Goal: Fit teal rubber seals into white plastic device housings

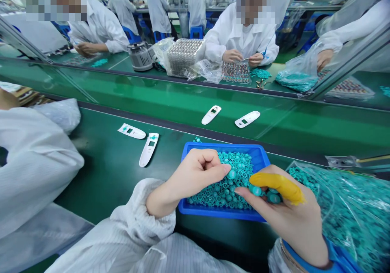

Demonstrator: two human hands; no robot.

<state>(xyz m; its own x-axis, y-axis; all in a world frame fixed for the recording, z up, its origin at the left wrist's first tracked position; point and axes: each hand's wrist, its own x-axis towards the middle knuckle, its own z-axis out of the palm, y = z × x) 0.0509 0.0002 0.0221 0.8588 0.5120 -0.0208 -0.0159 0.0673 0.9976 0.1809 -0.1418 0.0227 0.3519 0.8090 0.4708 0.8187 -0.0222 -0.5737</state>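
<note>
A blue tray (262,153) full of small teal rubber pieces (234,175) sits right in front of me. My left hand (195,175) is curled over the tray's left side, fingertips pinched down among the pieces. Over the tray's right side, my right hand (283,208), with a yellow finger cot on the index finger, pinches a few teal pieces (265,193) between thumb and fingers.
A clear bag of teal pieces (344,208) lies at right. Two white plastic housings (140,141) lie left of the tray, two more (230,116) on the green conveyor belt (183,102). A co-worker's white sleeve (33,163) is at left; people work opposite.
</note>
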